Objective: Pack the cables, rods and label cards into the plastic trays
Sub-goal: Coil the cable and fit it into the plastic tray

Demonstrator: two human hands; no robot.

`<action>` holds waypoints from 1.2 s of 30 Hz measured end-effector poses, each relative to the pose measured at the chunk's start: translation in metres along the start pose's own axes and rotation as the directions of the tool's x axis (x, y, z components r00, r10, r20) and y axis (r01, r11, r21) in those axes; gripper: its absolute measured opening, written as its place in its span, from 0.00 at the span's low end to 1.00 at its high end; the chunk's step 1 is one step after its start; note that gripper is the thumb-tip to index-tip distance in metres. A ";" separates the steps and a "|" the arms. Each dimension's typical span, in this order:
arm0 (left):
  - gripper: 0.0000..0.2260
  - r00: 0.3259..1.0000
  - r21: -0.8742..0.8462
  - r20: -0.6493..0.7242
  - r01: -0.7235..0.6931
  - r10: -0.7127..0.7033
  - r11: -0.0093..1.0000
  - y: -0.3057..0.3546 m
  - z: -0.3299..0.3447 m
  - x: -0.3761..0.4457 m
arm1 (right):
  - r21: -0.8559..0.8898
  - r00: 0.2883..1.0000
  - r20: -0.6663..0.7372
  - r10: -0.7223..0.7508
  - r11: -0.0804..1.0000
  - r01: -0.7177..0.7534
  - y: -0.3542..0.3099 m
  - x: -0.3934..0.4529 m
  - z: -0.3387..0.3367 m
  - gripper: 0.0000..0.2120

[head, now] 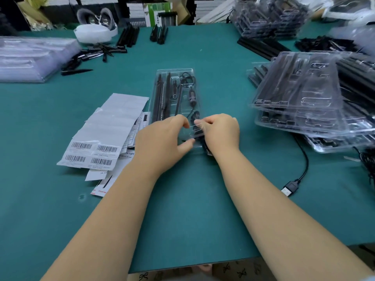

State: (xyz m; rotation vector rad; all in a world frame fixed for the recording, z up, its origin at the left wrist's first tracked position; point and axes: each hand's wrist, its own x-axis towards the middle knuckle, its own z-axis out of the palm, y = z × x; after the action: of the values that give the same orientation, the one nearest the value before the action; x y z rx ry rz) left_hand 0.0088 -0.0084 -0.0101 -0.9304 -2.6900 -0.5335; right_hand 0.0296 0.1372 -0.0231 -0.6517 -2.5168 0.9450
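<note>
A clear plastic tray (176, 72) lies lengthwise in the middle of the green mat. It holds black rods (162, 94) on its left side and a black cable (191, 94) on its right. My left hand (162, 145) grips the tray's near end, thumb under the edge. My right hand (222, 131) pinches the near end of the tray beside the cable's coil. A fan of white label cards (113, 126) with barcodes lies just left of the tray.
Stacked trays (300, 98) lean at the right, with a loose USB cable (290, 187) in front. Loose black rods (97, 53) lie at the back left beside bagged trays (30, 57). More packed trays (269, 19) sit at the back right.
</note>
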 end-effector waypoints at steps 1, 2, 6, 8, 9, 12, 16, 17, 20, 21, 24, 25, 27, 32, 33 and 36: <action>0.13 1.000 0.017 -0.020 0.009 -0.009 1.000 0.000 0.001 0.001 | -0.024 0.999 0.022 -0.023 0.999 0.023 0.001 0.000 -0.003 0.12; 0.14 0.999 0.038 -0.032 0.016 -0.015 0.999 0.001 0.003 0.002 | -0.025 0.997 0.063 -0.035 0.999 0.036 0.001 0.000 -0.006 0.12; 0.18 0.999 0.041 -0.039 0.030 -0.028 0.999 -0.001 0.009 0.003 | -0.164 0.949 0.288 -0.126 0.970 0.179 0.008 0.000 -0.016 0.17; 0.20 0.999 -0.009 -0.018 0.029 -0.029 1.000 0.000 0.013 0.003 | -0.163 0.916 0.371 -0.155 0.960 0.228 0.011 0.000 -0.020 0.18; 0.21 0.999 -0.007 -0.002 0.047 -0.047 0.999 0.001 0.015 0.003 | -0.133 0.912 0.375 -0.166 0.964 0.230 0.013 0.001 -0.021 0.18; 0.26 0.969 0.043 0.083 0.230 -0.233 0.972 0.002 0.017 0.007 | 0.046 0.957 0.268 -0.112 0.994 0.104 0.015 0.003 -0.021 0.18; 0.22 0.976 0.051 0.043 0.210 -0.212 0.976 -0.002 0.017 0.009 | 0.065 0.989 0.145 -0.039 0.997 0.030 0.011 0.002 -0.009 0.07; 0.21 0.978 0.063 0.020 0.204 -0.206 0.977 -0.001 0.016 0.009 | 0.037 0.989 0.141 -0.049 0.998 0.044 0.010 0.001 -0.009 0.06; 0.21 0.981 0.093 0.019 0.191 -0.194 0.977 0.000 0.014 0.008 | 0.030 0.969 0.205 -0.140 0.990 0.137 0.013 0.001 -0.015 0.07; 0.21 0.983 0.102 0.027 0.176 -0.179 0.979 -0.001 0.013 0.007 | 0.040 0.955 0.240 -0.174 0.985 0.169 0.015 0.001 -0.018 0.08; 0.21 0.991 0.102 0.046 0.124 -0.129 0.987 -0.007 0.007 0.007 | 0.036 0.932 0.298 -0.206 0.978 0.204 0.016 0.001 -0.020 0.09; 0.21 0.992 0.092 0.062 0.106 -0.112 0.990 -0.010 0.004 0.007 | 0.035 0.938 0.291 -0.187 0.982 0.184 0.015 0.000 -0.018 0.09; 0.22 0.991 0.086 0.112 0.063 -0.073 0.994 -0.014 0.000 0.007 | 0.041 0.957 0.259 -0.128 0.992 0.122 0.012 -0.001 -0.014 0.11; 0.27 0.974 0.008 0.225 0.040 -0.041 0.999 -0.025 -0.010 0.004 | 0.020 0.976 0.211 -0.054 0.999 0.051 0.006 -0.004 -0.012 0.14; 0.28 0.966 -0.021 0.253 0.052 -0.045 0.998 -0.028 -0.012 0.003 | 0.014 0.977 0.208 -0.050 0.999 0.048 0.006 -0.004 -0.013 0.15; 0.28 0.960 -0.154 0.272 0.116 -0.071 0.981 -0.036 -0.019 0.000 | 0.010 0.979 0.196 -0.050 0.999 0.049 0.005 -0.005 -0.011 0.15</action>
State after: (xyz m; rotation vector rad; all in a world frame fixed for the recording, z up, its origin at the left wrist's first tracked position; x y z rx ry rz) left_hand -0.0123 -0.0424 -0.0023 -0.9840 -2.9796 -0.7121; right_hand 0.0404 0.1441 -0.0196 -0.5136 -2.6873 1.0428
